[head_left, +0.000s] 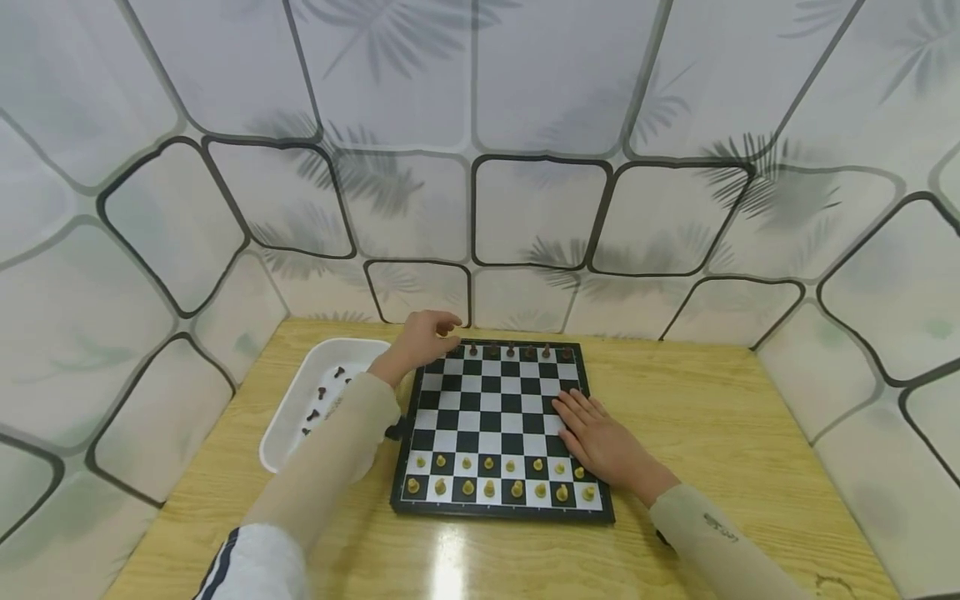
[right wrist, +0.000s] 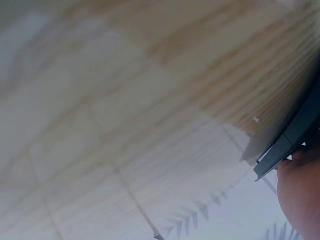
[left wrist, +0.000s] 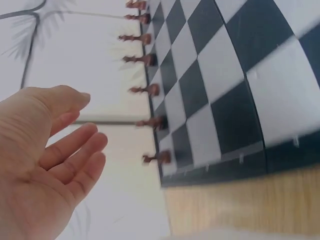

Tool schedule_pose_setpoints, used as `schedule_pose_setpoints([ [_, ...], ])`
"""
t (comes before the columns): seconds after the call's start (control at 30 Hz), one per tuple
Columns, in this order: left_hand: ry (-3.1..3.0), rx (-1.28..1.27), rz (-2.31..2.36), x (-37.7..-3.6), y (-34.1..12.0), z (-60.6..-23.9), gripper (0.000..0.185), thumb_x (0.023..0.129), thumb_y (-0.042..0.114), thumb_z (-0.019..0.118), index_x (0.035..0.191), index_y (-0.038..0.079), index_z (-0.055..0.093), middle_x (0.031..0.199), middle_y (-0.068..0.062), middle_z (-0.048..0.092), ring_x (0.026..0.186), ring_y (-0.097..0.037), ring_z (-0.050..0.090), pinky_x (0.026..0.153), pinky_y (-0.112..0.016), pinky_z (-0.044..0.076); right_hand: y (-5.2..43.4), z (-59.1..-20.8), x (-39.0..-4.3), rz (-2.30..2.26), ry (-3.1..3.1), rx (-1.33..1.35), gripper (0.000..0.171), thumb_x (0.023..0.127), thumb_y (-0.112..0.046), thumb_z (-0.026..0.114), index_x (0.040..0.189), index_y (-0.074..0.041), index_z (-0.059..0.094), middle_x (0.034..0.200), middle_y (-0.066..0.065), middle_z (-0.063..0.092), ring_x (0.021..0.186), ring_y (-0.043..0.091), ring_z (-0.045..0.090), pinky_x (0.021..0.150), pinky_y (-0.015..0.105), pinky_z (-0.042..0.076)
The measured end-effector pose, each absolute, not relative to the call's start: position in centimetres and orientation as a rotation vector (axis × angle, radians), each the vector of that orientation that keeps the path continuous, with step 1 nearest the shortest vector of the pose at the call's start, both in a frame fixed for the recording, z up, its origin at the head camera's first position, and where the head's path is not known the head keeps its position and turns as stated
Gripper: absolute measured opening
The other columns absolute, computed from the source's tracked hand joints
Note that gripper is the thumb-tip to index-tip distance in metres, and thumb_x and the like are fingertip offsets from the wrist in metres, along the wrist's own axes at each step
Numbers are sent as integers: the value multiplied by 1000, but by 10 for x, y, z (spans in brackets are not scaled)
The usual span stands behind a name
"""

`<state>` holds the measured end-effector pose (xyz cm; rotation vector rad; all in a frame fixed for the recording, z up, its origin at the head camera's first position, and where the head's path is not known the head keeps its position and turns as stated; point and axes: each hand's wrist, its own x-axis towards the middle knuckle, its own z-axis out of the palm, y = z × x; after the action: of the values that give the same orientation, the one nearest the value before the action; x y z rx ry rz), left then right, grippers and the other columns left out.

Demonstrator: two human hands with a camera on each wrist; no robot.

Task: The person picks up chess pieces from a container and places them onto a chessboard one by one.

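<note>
The chessboard (head_left: 498, 429) lay on the wooden desk (head_left: 720, 433), near its far edge and a little left of the middle. The left hand (head_left: 422, 340) hovered at the board's far left corner, its fingers (left wrist: 75, 150) loosely apart and slightly bent, with nothing between them. Just beside that hand, a row of dark chess pieces (head_left: 519, 351) stood upright along the board's far edge; the left wrist view showed seven of them in line, blurred. The right hand (head_left: 600, 442) rested flat on the right side of the board, fingers straight and close together, pointing toward the far left. Two rows of pale chess pieces (head_left: 495, 477) stood along the board's near edge, the right hand lying just beside their right end. A white tray (head_left: 296, 408) sat on the desk touching or just beside the board's left side, with several loose dark pieces (head_left: 322, 400) lying in it.
</note>
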<state>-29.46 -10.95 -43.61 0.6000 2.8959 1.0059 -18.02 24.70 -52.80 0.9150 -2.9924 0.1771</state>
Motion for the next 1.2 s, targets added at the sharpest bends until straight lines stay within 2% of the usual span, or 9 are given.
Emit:
schedule_pose_setpoints([
  [0.17, 2924, 590, 1059, -283, -142, -426, 38, 101, 15, 68, 135, 0, 68, 131, -22, 72, 111, -37, 73, 91, -50, 61, 247, -528, -180, 176, -2984, 914, 59, 112, -36, 46, 161, -4, 41, 168, 16, 39, 159, 37, 32, 128, 55, 29],
  [0.6, 3034, 446, 981, -245, -232, -429, 34, 101, 11, 66, 130, -6, 68, 119, -27, 74, 103, -41, 73, 88, -54, 60, 247, -527, -181, 174, -2994, 915, 59, 112, -36, 45, 161, -4, 40, 169, 16, 38, 160, 37, 31, 129, 54, 29],
  [0.77, 3016, 355, 888, -231, -248, -432, 36, 101, 12, 66, 131, -7, 67, 115, -28, 74, 103, -42, 73, 86, -53, 61, 248, -528, -180, 188, -2992, 919, 59, 112, -35, 46, 161, -3, 40, 168, 17, 39, 159, 38, 31, 128, 55, 29],
  [0.97, 2986, 239, 799, -224, -260, -443, 39, 99, 12, 67, 133, -10, 65, 118, -34, 71, 104, -45, 72, 80, -48, 63, 247, -527, -178, 196, -2997, 910, 59, 112, -35, 46, 161, -3, 41, 168, 17, 39, 159, 38, 31, 128, 56, 29],
  [1.2, 2926, 166, 712, -222, -266, -454, 44, 97, 11, 68, 136, -10, 62, 124, -35, 68, 106, -44, 71, 84, -48, 62, 246, -525, -178, 185, -2993, 915, 59, 112, -36, 46, 161, -3, 41, 168, 16, 39, 159, 38, 32, 128, 55, 29],
])
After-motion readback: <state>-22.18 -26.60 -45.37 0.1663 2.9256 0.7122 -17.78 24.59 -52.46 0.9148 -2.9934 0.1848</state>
